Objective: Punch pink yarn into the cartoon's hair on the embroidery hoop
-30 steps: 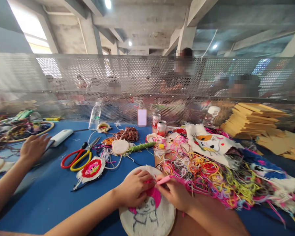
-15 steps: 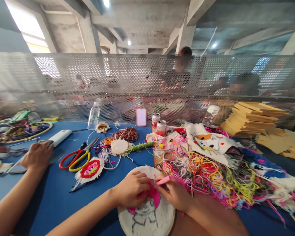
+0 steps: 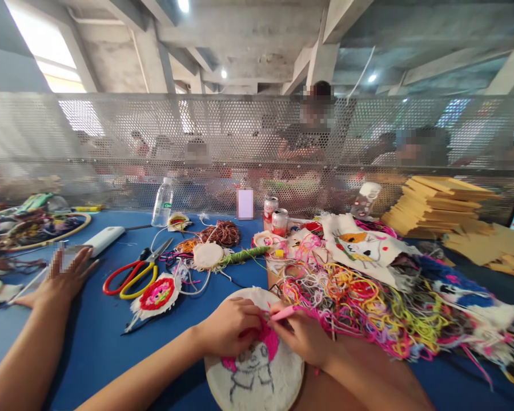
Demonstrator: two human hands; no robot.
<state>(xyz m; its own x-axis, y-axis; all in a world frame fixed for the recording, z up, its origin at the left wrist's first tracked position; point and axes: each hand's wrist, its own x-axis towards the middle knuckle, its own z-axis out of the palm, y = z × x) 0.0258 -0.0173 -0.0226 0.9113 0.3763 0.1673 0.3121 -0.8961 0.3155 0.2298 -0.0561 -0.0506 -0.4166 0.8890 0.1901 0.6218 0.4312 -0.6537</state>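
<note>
A round embroidery hoop (image 3: 282,383) with off-white cloth rests in front of me, a figure drawn on it in dark lines and partly filled with bright pink yarn (image 3: 270,341). My left hand (image 3: 233,326) lies on the upper part of the cloth, its fingers curled down at the pink area; what they pinch, if anything, is hidden. In my right hand (image 3: 304,337) is a pink-handled punch needle (image 3: 284,313), gripped between thumb and fingers. Its tip meets the cloth close to my left fingertips, but the exact contact is hidden. Pink yarn trails rightward from the handle.
Tangled coloured yarn (image 3: 355,302) heaps up at the right, near stacked yellow-brown envelopes (image 3: 441,205). Scissors (image 3: 139,274) with red and yellow handles lie left of the hoop. A co-worker's hand (image 3: 64,279) is farther left. Two cans (image 3: 279,221) and a bottle (image 3: 163,202) stand behind.
My hands stay almost where they were, with only a slight shift at the fingertips on the cloth. The co-worker's hand at the left has opened and spread its fingers.
</note>
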